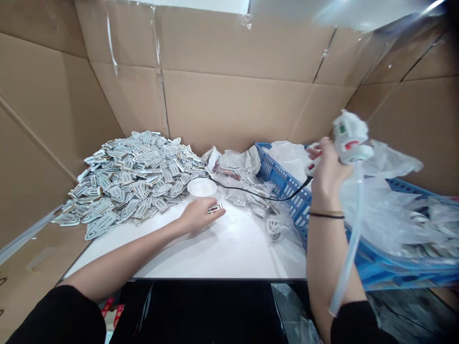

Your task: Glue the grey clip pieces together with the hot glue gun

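Note:
My left hand (197, 216) rests low over the white tabletop, fingers closed around a small flat slotted piece (215, 208). Just beyond it stands a white bowl (202, 187). On the right, raised above the table, my right hand (329, 167) grips a white hot glue gun (350, 138) with red and green marks. A long translucent glue stick (349, 248) hangs down from the gun past my forearm. From its handle a black cord (265, 197) runs left, behind the bowl. A large pile of similar grey slotted pieces (139, 179) lies left of the bowl.
A blue plastic crate (294, 203) filled with clear plastic bags (380, 210) stands at the right. Bagged pieces (276, 224) and a crumpled plastic bag (233, 165) lie beside it. Cardboard walls (233, 105) enclose the white table (222, 260) at the back and sides.

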A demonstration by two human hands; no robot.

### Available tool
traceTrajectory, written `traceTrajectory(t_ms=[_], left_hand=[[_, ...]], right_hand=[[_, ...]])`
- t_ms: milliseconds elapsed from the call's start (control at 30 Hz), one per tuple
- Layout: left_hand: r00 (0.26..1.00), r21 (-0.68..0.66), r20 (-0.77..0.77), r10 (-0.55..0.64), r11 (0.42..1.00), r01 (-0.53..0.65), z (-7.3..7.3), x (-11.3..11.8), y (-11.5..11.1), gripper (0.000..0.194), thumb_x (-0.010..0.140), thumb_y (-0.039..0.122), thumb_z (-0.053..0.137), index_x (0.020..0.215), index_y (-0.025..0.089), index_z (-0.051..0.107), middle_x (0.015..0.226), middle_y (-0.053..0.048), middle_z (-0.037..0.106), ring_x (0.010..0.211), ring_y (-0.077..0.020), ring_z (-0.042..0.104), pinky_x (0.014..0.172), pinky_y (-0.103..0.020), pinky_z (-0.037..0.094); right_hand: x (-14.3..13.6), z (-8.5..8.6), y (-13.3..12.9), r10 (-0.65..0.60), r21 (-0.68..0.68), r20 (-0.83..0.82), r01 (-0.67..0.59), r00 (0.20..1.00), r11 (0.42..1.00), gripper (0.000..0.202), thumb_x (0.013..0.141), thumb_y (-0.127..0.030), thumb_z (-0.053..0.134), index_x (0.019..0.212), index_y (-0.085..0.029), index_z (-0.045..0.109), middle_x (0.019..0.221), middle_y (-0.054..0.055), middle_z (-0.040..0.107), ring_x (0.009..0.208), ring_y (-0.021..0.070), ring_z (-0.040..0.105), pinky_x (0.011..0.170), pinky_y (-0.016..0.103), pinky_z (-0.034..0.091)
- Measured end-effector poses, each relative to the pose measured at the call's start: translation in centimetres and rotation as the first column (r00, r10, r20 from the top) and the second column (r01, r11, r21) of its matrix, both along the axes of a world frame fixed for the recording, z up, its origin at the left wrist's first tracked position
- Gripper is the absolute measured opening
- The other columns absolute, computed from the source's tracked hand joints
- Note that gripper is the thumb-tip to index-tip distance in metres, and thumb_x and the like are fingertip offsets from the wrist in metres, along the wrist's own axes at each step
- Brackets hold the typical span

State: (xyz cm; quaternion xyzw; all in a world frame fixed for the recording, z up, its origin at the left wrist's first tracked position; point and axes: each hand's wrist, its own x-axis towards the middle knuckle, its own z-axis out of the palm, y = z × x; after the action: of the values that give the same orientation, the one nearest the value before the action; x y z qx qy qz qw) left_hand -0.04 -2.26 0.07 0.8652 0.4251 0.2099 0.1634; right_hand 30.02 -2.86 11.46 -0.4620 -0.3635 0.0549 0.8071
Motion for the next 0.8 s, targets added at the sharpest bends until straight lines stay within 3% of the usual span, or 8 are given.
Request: traceTrajectory(t_ms=[33,133,200,267,367,467,667,800], left_hand=[[0.998,0.024,-0.064,0.015,1.000,-0.014,0.2,0.0,-0.1,0.039,0.093,0.055,0.049,0.076,0.019,0.052,0.082,-0.004,0.064,0.078,-0.0219,0.058,0.063,-0.029,0.032],[0.989,0.061,-0.146,0.009,0.998,0.000,0.0,-0.1,-0.1,0.034,0.094,0.051,0.050,0.080,0.020,0.053,0.089,-0.006,0.064,0.080,-0.0231,0.059,0.063,-0.030,0.034],[0.997,0.075,-0.063,-0.036,0.996,0.041,-0.6,0.0,0.2,0.029,0.095,0.047,0.051,0.084,0.020,0.052,0.093,-0.006,0.062,0.081,-0.0219,0.059,0.066,-0.031,0.038],[0.991,0.123,0.098,-0.088,0.990,0.076,-1.2,0.0,0.4,0.026,0.096,0.043,0.051,0.085,0.020,0.050,0.094,-0.006,0.059,0.083,-0.0207,0.057,0.073,-0.031,0.042],[0.956,0.175,0.217,-0.198,0.971,0.161,-1.8,0.1,0.5,0.023,0.095,0.039,0.054,0.082,0.020,0.048,0.091,-0.006,0.056,0.084,-0.0198,0.055,0.076,-0.031,0.044],[0.949,0.172,0.121,-0.290,0.948,0.268,-1.6,0.1,0.3,0.023,0.093,0.037,0.057,0.079,0.020,0.050,0.090,-0.006,0.058,0.081,-0.0192,0.055,0.074,-0.031,0.044],[0.971,0.142,-0.131,-0.197,0.966,0.215,0.1,-0.7,0.4,0.029,0.088,0.040,0.067,0.071,0.018,0.057,0.079,-0.003,0.064,0.088,-0.0218,0.059,0.082,-0.033,0.038],[0.987,0.169,-0.095,-0.132,0.975,0.146,0.8,-1.4,0.8,0.029,0.091,0.039,0.064,0.073,0.018,0.054,0.078,-0.002,0.063,0.081,-0.0188,0.057,0.075,-0.029,0.038]], right_hand=[[-1.0,-0.3,0.0,0.024,0.004,-0.010,-0.024,1.000,1.000,0.017,0.083,-0.035,0.065,0.086,-0.019,0.060,0.074,-0.002,0.060,0.072,0.0150,0.068,0.062,0.026,0.052],[-4.1,-1.6,-0.2,0.366,-0.177,0.085,-0.347,0.927,0.921,0.018,0.078,-0.034,0.069,0.082,-0.018,0.063,0.087,0.002,0.070,0.060,0.0132,0.066,0.053,0.025,0.048],[-5.8,-2.7,-0.4,0.525,-0.350,0.150,-0.452,0.838,0.821,0.019,0.078,-0.037,0.070,0.083,-0.019,0.066,0.089,0.004,0.072,0.058,0.0128,0.064,0.047,0.024,0.042],[-7.1,-4.1,-0.5,0.597,-0.501,0.198,-0.443,0.777,0.743,0.023,0.080,-0.042,0.068,0.084,-0.019,0.069,0.071,0.002,0.070,0.053,0.0134,0.060,0.046,0.024,0.039],[-8.0,-6.1,-0.1,0.609,-0.647,0.259,-0.333,0.749,0.685,0.030,0.082,-0.048,0.066,0.081,-0.019,0.070,0.055,0.000,0.063,0.049,0.0149,0.055,0.046,0.025,0.038],[-8.5,-7.6,0.6,0.598,-0.667,0.293,-0.288,0.746,0.687,0.028,0.081,-0.047,0.067,0.074,-0.020,0.067,0.053,0.000,0.062,0.052,0.0169,0.058,0.050,0.026,0.042],[-8.8,-9.0,0.8,0.600,-0.706,0.243,-0.285,0.762,0.649,0.024,0.080,-0.044,0.067,0.077,-0.020,0.064,0.056,0.001,0.063,0.054,0.0191,0.063,0.053,0.028,0.046],[-8.5,-9.8,0.5,0.593,-0.700,0.267,-0.270,0.760,0.661,0.025,0.080,-0.045,0.066,0.076,-0.021,0.063,0.056,0.002,0.063,0.056,0.0206,0.064,0.052,0.029,0.047]])
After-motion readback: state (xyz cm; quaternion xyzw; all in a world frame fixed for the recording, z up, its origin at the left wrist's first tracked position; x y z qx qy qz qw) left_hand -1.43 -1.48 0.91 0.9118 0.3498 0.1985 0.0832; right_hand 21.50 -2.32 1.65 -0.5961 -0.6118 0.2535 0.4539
